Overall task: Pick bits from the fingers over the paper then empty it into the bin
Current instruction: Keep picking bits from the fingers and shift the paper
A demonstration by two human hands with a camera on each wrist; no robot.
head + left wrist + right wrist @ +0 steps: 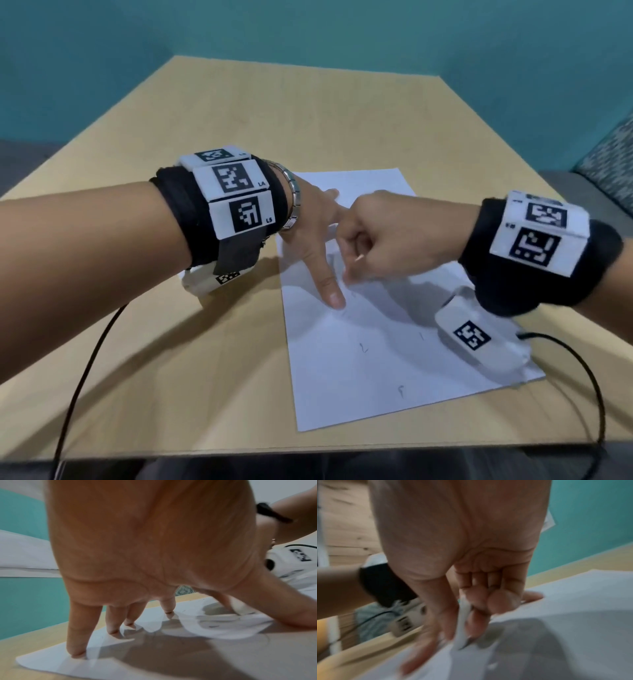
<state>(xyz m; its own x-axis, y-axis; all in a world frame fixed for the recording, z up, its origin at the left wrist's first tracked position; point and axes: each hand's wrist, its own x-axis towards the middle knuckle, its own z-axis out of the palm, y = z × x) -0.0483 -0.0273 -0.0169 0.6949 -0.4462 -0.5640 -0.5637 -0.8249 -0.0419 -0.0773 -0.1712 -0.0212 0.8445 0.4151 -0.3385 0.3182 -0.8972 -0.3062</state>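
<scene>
Your left hand sits at the centre of the head view with its fingers spread straight, the tips pressing down on the white paper, which lies flat on the tan counter and fills the lower right middle of that frame. The left wrist view shows those tips touching the sheet near its corner, the thumb reaching out towards the right edge of the picture. Your right hand is just right of centre in the head view, curled into a loose fist whose knuckles meet the left hand's fingers; whether it pinches anything there is hidden. In the blurred right wrist view its fingers are folded into the palm above the paper. A few small dark specks lie on the sheet in the lower middle of the head view, below both hands
</scene>
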